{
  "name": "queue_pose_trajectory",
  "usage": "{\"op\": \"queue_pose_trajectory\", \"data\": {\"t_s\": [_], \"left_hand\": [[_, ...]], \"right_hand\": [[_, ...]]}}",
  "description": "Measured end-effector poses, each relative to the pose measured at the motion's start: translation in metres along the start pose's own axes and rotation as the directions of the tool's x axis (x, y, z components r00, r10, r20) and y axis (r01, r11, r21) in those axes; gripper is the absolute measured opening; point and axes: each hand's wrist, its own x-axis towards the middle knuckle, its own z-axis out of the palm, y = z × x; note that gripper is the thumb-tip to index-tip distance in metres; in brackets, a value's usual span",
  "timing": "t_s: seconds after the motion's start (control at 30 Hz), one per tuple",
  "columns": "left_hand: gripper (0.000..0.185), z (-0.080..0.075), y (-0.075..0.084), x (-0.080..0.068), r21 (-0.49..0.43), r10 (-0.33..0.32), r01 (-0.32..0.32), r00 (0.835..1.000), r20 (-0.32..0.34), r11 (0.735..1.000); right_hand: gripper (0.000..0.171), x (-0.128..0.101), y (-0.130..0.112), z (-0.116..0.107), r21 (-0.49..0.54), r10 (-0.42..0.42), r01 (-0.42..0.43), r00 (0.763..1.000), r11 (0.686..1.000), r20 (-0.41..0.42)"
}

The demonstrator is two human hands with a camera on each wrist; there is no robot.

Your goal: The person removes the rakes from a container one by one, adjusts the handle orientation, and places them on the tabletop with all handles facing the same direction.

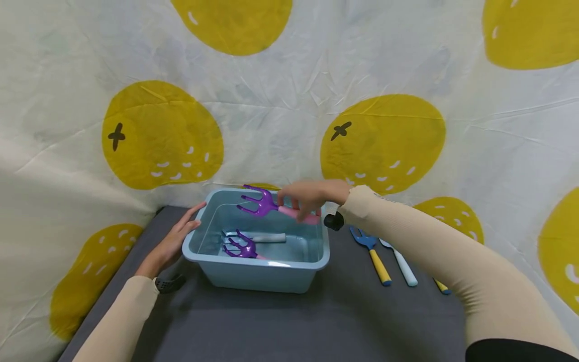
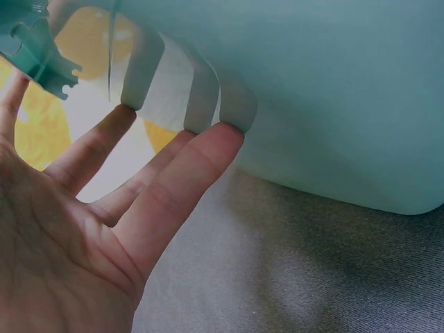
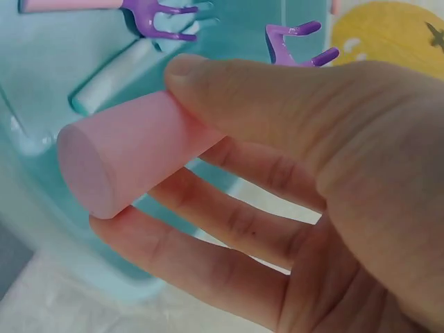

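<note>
Purple-tined hand fork [image 1: 263,203], head view: above pale-blue basin [image 1: 258,275], pink handle [image 1: 288,211] in right hand [image 1: 305,196]. Left wrist view: left hand [image 2: 76,236] splayed, fingers nearly straight, tips touching basin wall. Right wrist view: thumb and half-bent fingers pinch handle; slack grip could drop it onto forks [image 3: 147,15] below.

Both the left hand [image 1: 171,245] and right hand [image 1: 308,195] are bare. The left sleeve [image 1: 118,320] and right sleeve [image 1: 418,234] are long, close-fitting and pale beige, the right one finely ribbed and creased in small folds near the elbow. A black wristband [image 1: 170,284] edges the left cuff; a rounded black device [image 1: 333,221] sits at the right wrist. Black fabric [image 1: 515,351] crosses the upper right arm with a curved edge.
</note>
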Motion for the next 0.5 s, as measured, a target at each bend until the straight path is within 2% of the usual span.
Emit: {"op": "queue_pose_trajectory", "data": {"t_s": [0.27, 0.5], "left_hand": [[0.060, -0.003, -0.002, 0.005, 0.008, -0.003, 0.002, 1.000, 0.001, 1.000], [0.059, -0.005, -0.005, 0.011, -0.001, 0.006, -0.006, 1.000, 0.012, 1.000]], "right_hand": [[0.062, -0.061, 0.022, -0.007, 0.065, 0.017, -0.009, 0.993, 0.998, -0.120], [0.057, -0.119, 0.060, 0.011, 0.249, 0.108, -0.062, 0.979, 0.966, -0.175]]}}
